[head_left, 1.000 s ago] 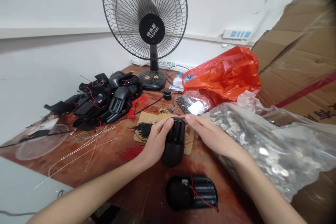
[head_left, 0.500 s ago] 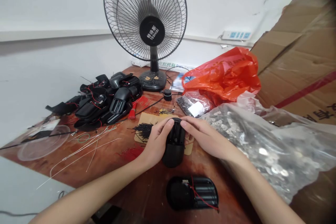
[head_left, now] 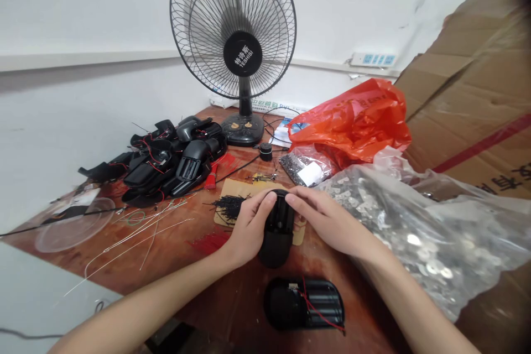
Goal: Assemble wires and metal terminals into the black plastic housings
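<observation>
Between my two hands is a black plastic battery housing (head_left: 275, 246), its slotted end pointing away from me and its rounded end towards me. My left hand (head_left: 251, 227) grips its left side, thumb near the far end. On the other side my right hand (head_left: 321, 211) holds the far right edge, thumb on top and fingers curled behind. The fingertips under the housing are hidden. Closer to me lies a second black housing (head_left: 286, 307) on the table, open side up, with a red wire across its battery slots.
A heap of black housings (head_left: 166, 160) with red wires lies left of the fan (head_left: 243, 135). Black wires (head_left: 228, 208) rest on cardboard behind my left hand. Thin metal wires (head_left: 136, 232) lie at left. A clear bag of metal pieces (head_left: 415, 232) and a red bag (head_left: 357, 121) are at right.
The view has shifted slightly, so the table items appear a little to the right. Both hands keep their hold on the housing, with hardly any other movement.
</observation>
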Available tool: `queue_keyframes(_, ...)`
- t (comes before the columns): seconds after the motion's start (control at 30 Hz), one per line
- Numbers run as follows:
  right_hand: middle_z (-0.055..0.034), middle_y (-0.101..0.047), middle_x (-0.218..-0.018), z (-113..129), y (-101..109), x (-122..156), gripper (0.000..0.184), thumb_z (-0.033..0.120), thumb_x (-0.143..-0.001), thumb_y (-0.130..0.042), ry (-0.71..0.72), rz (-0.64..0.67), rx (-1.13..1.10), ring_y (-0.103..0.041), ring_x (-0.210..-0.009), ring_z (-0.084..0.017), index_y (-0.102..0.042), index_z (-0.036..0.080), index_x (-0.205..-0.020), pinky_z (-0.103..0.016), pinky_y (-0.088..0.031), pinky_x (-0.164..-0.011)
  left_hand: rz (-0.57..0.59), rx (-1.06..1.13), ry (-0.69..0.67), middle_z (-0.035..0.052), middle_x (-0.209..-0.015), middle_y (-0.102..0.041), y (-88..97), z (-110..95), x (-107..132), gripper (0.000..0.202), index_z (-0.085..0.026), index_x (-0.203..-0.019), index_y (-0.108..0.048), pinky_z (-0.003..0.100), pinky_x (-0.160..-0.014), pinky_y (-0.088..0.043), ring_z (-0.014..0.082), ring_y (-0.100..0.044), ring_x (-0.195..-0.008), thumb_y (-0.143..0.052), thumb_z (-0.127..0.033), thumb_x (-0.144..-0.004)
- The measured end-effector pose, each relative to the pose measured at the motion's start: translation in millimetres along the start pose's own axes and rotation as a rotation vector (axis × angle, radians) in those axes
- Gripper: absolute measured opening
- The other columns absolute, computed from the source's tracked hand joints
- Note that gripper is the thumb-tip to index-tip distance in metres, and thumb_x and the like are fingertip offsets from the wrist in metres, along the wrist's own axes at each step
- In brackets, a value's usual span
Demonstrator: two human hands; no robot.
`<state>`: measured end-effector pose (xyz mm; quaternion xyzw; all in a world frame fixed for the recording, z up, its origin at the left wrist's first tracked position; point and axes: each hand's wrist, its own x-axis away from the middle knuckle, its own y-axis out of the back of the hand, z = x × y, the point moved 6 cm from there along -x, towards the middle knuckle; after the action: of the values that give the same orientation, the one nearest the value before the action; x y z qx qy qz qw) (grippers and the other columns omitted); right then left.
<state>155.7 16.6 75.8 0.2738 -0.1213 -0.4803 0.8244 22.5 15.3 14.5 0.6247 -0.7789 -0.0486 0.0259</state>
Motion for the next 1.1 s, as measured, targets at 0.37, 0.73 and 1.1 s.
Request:
queue_keyframes(0.37,-0.0004,-0.061,-0.082,2.7,-2.2,1.1,0.035,0.043,-0.103,-0.037,-0.003,-0.011,0.061,-0.058,-0.078,-0.012,-0.056,0.017,-0.091,-0.027,-0.042,-0.075,-0.037,-0.077,-0.081,0.0072,-0.122,-0.052,0.8,-7.9,0.4,0.069,-0.004,-0.123,-0.054,-0.004,-0.079,-0.043,-0.0109,-0.052,-0.086,-0.03,-0.058,-0.088)
queue_keyframes(0.73,-0.0022,-0.064,-0.115,6.3,-3.9,5.6,0.032,0.036,-0.103,-0.038,0.026,-0.082,0.144,-0.058,-0.103,-0.016,-0.059,0.021,-0.121,-0.032,-0.039,-0.091,-0.066,-0.135,-0.135,0.0092,-0.125,-0.05,2.2,-10.4,1.5,0.066,-0.002,-0.121,-0.055,-0.004,-0.083,-0.042,-0.0102,-0.053,-0.092,-0.031,-0.054,-0.088)
queue_keyframes(1.1,-0.0017,-0.066,-0.093,4.4,-1.0,5.8,0.032,0.042,-0.102,-0.036,0.022,-0.004,0.114,-0.062,-0.093,-0.017,-0.06,0.021,-0.11,-0.032,-0.045,-0.087,0.04,0.07,-0.011,0.009,-0.119,-0.053,-3.4,-0.8,1.4,0.073,-0.007,-0.131,-0.046,0.005,-0.077,-0.048,-0.0064,-0.054,-0.082,-0.028,-0.062,-0.087)
